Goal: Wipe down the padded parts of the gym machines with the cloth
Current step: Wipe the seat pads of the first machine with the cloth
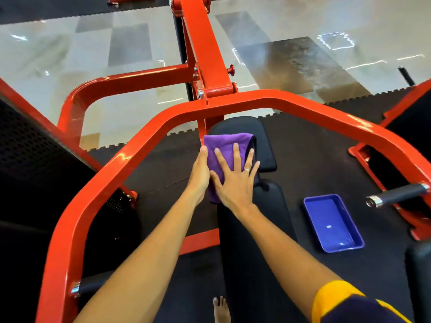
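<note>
A purple cloth (225, 145) lies spread over the left part of the black seat pad (263, 145) of a red gym machine. My right hand (235, 180) presses flat on the cloth, fingers straight and spread, a ring on one finger. My left hand (200, 173) lies along the cloth's left edge with its thumb side up; its fingers are hidden behind the cloth and pad edge. A long black back pad (256, 229) runs from the seat toward me, under my right forearm.
A curved red steel bar (130, 159) arches across in front of me, over both arms. A blue plastic tray (332, 223) sits on the black rubber floor to the right. A black-gripped handle (396, 194) juts out at right. A bare foot (221, 308) shows at the bottom.
</note>
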The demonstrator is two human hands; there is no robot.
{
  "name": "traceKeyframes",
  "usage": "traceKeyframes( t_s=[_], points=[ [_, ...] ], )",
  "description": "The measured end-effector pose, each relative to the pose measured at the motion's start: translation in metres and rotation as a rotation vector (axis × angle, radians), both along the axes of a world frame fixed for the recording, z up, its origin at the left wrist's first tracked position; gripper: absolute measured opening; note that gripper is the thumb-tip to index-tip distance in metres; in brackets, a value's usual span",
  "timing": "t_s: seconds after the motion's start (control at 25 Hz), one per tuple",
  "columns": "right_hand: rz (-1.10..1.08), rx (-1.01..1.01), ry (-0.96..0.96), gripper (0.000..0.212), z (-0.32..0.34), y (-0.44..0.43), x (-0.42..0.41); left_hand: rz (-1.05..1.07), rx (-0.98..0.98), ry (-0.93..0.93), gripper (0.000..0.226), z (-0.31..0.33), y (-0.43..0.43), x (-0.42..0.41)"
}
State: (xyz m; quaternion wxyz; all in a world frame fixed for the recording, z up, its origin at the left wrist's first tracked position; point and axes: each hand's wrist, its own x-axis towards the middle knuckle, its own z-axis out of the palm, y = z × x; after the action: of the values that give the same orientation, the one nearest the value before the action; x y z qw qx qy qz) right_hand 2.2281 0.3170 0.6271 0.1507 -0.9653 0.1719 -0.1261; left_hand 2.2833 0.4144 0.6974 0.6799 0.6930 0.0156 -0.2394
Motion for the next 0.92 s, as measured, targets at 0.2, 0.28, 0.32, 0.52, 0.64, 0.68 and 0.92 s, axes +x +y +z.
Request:
traceKeyframes(
  t_s=[0.2,0.28,0.32,0.52,0.64,0.68,0.92],
  points=[
    [0.063,-0.147,-0.112,0.061,0.036,-0.048,0.064,0.06,-0.142,0.034,0.035,0.01,-0.013,0.015],
    [-0.034,-0.079,-0.134,0.065,0.041,-0.064,0.06,0.065,-0.165,0.033,0.036,0.01,-0.018,0.013],
    [-0.103,-0.032,-0.143,0.069,0.037,-0.067,0.048,0.078,-0.158,0.022,0.034,0.01,-0.021,0.011],
    [-0.049,-0.026,-0.104,0.065,-0.003,-0.023,-0.003,0.128,-0.118,0.021,0.036,-0.006,-0.03,0.005],
    [0.094,-0.152,-0.138,0.065,0.024,-0.028,0.048,0.13,-0.146,0.019,0.056,-0.018,-0.032,0.005],
    [0.106,-0.185,-0.147,0.063,0.036,-0.037,0.067,0.124,-0.164,-0.001,0.059,-0.018,-0.034,0.006],
    [-0.232,-0.102,-0.206,0.056,0.045,-0.075,0.069,0.12,-0.147,-0.049,0.062,-0.027,-0.041,0.012]
  ],
)
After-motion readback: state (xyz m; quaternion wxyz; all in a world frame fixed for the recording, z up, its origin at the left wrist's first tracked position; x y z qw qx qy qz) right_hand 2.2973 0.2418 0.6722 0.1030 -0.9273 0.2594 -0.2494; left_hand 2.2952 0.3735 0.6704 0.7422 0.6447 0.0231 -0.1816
